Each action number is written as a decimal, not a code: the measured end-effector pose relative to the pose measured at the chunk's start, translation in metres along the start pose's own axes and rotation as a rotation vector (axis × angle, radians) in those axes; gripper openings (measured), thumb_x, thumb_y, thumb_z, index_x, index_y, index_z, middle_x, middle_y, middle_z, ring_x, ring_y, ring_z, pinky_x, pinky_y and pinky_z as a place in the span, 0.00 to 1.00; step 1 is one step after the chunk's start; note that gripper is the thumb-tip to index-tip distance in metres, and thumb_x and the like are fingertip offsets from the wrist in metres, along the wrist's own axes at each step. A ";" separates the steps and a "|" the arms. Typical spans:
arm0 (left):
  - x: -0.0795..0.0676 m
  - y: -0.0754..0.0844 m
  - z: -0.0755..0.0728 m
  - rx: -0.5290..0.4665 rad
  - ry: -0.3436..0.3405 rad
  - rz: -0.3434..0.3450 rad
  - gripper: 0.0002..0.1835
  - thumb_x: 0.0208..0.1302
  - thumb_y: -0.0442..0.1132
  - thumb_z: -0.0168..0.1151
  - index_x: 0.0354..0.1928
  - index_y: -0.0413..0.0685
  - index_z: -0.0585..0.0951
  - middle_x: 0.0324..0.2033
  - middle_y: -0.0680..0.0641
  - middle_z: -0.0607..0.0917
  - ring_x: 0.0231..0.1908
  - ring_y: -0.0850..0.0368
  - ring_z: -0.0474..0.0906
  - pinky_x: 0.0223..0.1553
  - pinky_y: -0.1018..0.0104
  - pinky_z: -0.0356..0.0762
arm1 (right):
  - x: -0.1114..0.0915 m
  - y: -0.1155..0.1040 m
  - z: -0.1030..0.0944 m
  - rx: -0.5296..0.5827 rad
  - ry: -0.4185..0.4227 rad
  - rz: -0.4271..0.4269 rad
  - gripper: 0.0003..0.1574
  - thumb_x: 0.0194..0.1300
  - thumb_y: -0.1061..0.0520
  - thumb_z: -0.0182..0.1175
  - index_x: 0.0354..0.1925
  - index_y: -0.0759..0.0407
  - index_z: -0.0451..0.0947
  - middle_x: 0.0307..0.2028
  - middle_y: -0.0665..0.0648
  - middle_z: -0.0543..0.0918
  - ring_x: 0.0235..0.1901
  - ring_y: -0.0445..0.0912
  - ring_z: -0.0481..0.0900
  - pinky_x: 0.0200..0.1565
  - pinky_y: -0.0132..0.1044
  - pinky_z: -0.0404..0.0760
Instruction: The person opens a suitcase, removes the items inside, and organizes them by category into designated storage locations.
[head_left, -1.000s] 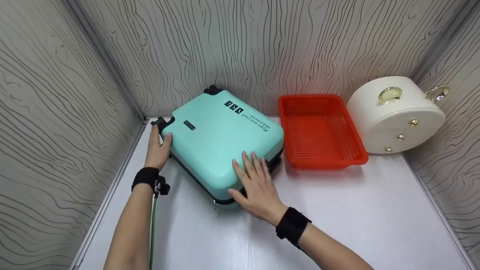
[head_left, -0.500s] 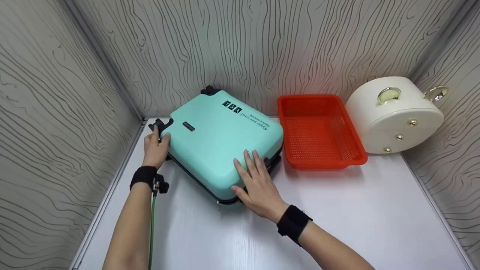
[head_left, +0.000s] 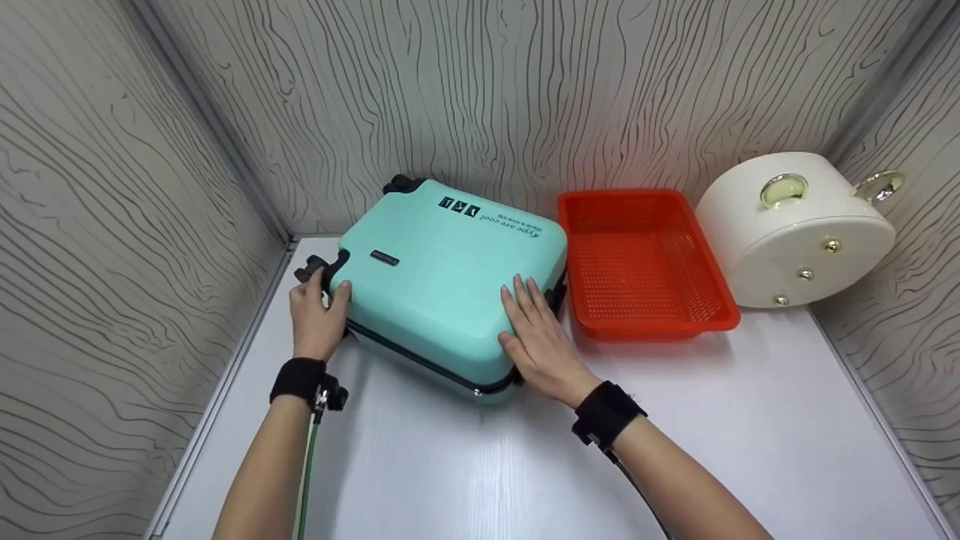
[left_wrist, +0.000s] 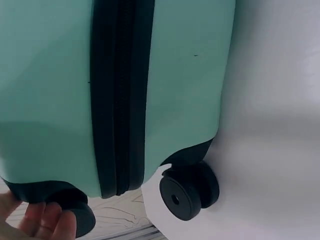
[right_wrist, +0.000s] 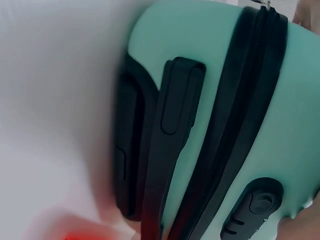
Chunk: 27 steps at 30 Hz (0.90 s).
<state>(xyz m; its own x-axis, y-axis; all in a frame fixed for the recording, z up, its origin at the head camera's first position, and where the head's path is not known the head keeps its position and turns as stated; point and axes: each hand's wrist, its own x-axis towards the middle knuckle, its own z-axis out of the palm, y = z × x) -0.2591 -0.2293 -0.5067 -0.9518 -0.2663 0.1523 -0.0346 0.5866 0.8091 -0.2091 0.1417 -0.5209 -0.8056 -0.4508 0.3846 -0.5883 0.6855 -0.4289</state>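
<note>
A mint green suitcase [head_left: 450, 277] lies flat near the back wall, its wheels toward the left and its handle side toward the right. My left hand [head_left: 319, 319] grips the near wheel corner, and in the left wrist view its fingertips [left_wrist: 64, 225] curl against a black wheel [left_wrist: 82, 220]. My right hand [head_left: 541, 345] rests on the near right corner with its fingers spread and straight. The right wrist view shows the black carry handle [right_wrist: 170, 125], the zipper [right_wrist: 240, 100] and a combination lock [right_wrist: 255, 207] on that side.
Close to the suitcase's right side stands a red plastic basket [head_left: 637, 330] with perforated walls. Beyond it, a round white case [head_left: 795, 217] with gold studs leans by the right wall. Patterned panels [head_left: 480, 90] enclose the white table [head_left: 465, 472].
The suitcase has turned counterclockwise on the table. Its wheel end has come left and nearer, and its front corner has swung right. My right hand has moved right with it.
</note>
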 end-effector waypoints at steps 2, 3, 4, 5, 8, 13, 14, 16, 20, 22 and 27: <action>-0.006 0.000 0.003 -0.012 0.027 0.026 0.40 0.77 0.58 0.52 0.79 0.41 0.58 0.68 0.30 0.58 0.69 0.36 0.58 0.69 0.43 0.60 | 0.004 0.006 -0.004 0.019 -0.002 0.015 0.40 0.84 0.45 0.41 0.82 0.59 0.43 0.81 0.61 0.39 0.80 0.56 0.33 0.74 0.62 0.45; -0.010 0.000 0.005 -0.017 0.041 0.037 0.40 0.77 0.58 0.52 0.79 0.40 0.59 0.68 0.30 0.58 0.69 0.36 0.58 0.69 0.43 0.59 | 0.005 0.009 -0.006 0.032 -0.004 0.022 0.40 0.84 0.45 0.41 0.82 0.59 0.43 0.81 0.60 0.39 0.80 0.56 0.33 0.74 0.63 0.45; -0.013 0.000 0.006 -0.019 0.054 0.044 0.40 0.77 0.58 0.53 0.78 0.39 0.59 0.68 0.30 0.58 0.69 0.36 0.57 0.69 0.43 0.59 | 0.007 0.012 -0.009 0.046 -0.008 0.028 0.39 0.84 0.45 0.40 0.82 0.59 0.43 0.81 0.60 0.39 0.80 0.55 0.33 0.74 0.63 0.45; -0.016 0.001 0.008 -0.023 0.067 0.048 0.40 0.77 0.57 0.54 0.78 0.39 0.60 0.68 0.30 0.58 0.69 0.37 0.57 0.68 0.43 0.60 | 0.009 0.016 -0.011 0.063 -0.012 0.034 0.39 0.84 0.46 0.40 0.82 0.59 0.43 0.81 0.60 0.39 0.80 0.56 0.33 0.74 0.63 0.44; -0.026 0.002 0.014 -0.042 0.103 0.049 0.39 0.76 0.57 0.56 0.77 0.39 0.61 0.67 0.32 0.59 0.68 0.38 0.58 0.67 0.44 0.62 | 0.013 0.025 -0.019 0.128 -0.032 0.057 0.38 0.84 0.46 0.38 0.82 0.58 0.42 0.82 0.59 0.38 0.80 0.56 0.33 0.74 0.61 0.43; -0.041 0.005 0.023 -0.080 0.142 0.059 0.38 0.74 0.54 0.60 0.76 0.38 0.63 0.64 0.34 0.60 0.65 0.40 0.60 0.66 0.46 0.62 | 0.020 0.039 -0.030 0.219 -0.069 0.118 0.37 0.85 0.46 0.36 0.82 0.55 0.42 0.82 0.55 0.38 0.80 0.54 0.32 0.75 0.59 0.41; -0.043 0.006 0.025 -0.088 0.146 0.061 0.38 0.74 0.53 0.60 0.76 0.38 0.63 0.64 0.34 0.60 0.65 0.40 0.61 0.66 0.46 0.62 | 0.022 0.043 -0.032 0.226 -0.072 0.127 0.37 0.85 0.46 0.36 0.82 0.55 0.42 0.82 0.55 0.38 0.80 0.54 0.33 0.75 0.58 0.40; -0.049 0.008 0.027 -0.110 0.156 0.062 0.38 0.74 0.53 0.62 0.75 0.37 0.64 0.64 0.34 0.61 0.64 0.41 0.62 0.66 0.47 0.63 | 0.026 0.049 -0.034 0.234 -0.083 0.139 0.36 0.85 0.47 0.36 0.82 0.55 0.42 0.82 0.55 0.38 0.80 0.53 0.33 0.76 0.56 0.40; -0.057 0.012 0.032 -0.153 0.175 0.065 0.37 0.71 0.52 0.66 0.71 0.36 0.66 0.64 0.35 0.62 0.63 0.42 0.63 0.65 0.50 0.64 | 0.034 0.059 -0.041 0.239 -0.095 0.160 0.35 0.85 0.49 0.36 0.82 0.55 0.44 0.82 0.55 0.40 0.80 0.53 0.34 0.76 0.55 0.41; -0.060 0.014 0.034 -0.163 0.179 0.064 0.37 0.69 0.52 0.67 0.69 0.37 0.67 0.63 0.36 0.63 0.62 0.43 0.64 0.64 0.51 0.65 | 0.038 0.062 -0.044 0.244 -0.099 0.172 0.35 0.85 0.49 0.36 0.82 0.55 0.45 0.82 0.55 0.41 0.80 0.53 0.35 0.76 0.54 0.42; -0.063 0.016 0.037 -0.154 0.179 0.075 0.37 0.68 0.51 0.69 0.67 0.35 0.67 0.61 0.36 0.64 0.61 0.43 0.64 0.63 0.52 0.66 | 0.041 0.065 -0.049 0.241 -0.107 0.188 0.35 0.85 0.50 0.36 0.82 0.56 0.45 0.82 0.55 0.41 0.80 0.53 0.37 0.76 0.53 0.42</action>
<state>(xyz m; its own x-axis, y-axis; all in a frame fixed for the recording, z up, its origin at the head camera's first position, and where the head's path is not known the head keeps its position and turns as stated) -0.2115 -0.1746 -0.5241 -0.8801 -0.3658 0.3026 0.0941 0.4903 0.8664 -0.2769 0.1959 -0.4926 -0.8969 -0.3954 0.1978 -0.4181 0.6131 -0.6703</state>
